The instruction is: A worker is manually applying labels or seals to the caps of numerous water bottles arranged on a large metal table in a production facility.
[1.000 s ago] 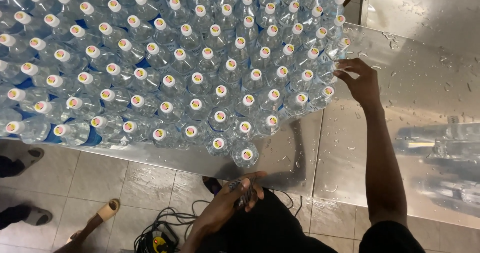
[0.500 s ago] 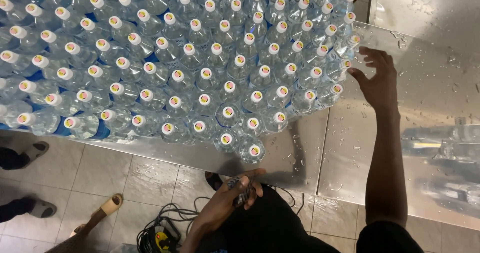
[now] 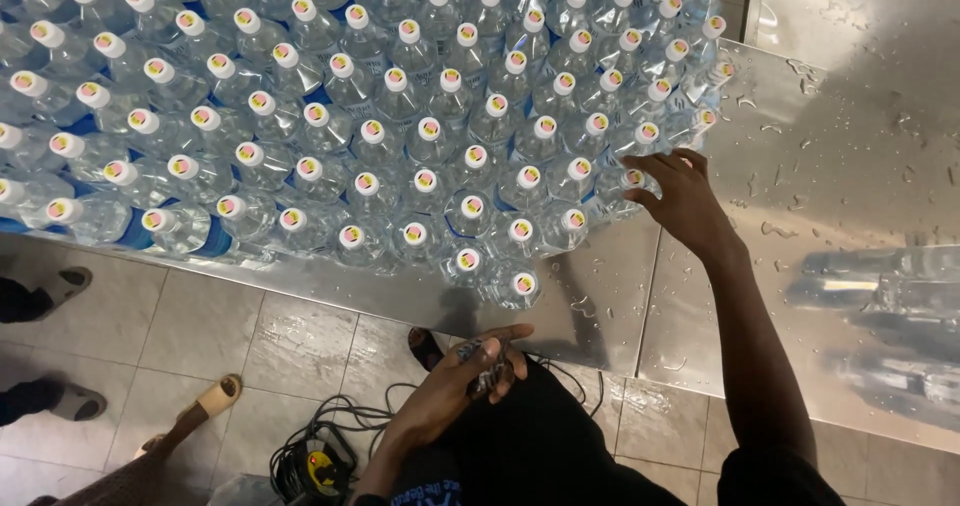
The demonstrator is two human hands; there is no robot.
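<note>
Clear plastic water bottles with white caps (image 3: 420, 136) | my right hand (image 3: 680, 201) fingers spread on edge bottle | left hand (image 3: 470, 376) clenched around small dark object | I keep pushes low, wet steel table (image 3: 850, 156) slick.

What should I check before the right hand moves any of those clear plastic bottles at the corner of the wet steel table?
1. Right hand on the clear plastic bottles with white caps: ok, fingers touch the cluster's right edge.
2. Grip closed round one bottle: cannot tell.
3. Left hand free: not ok, it holds a small dark object below the table edge.
4. Wet stainless steel table dry: not ok, droplets all over.
5. Front bottle clear of the table edge: not ok, it stands close to it.
6. Black cable coil on the tiled floor near the feet: not ok.
</note>
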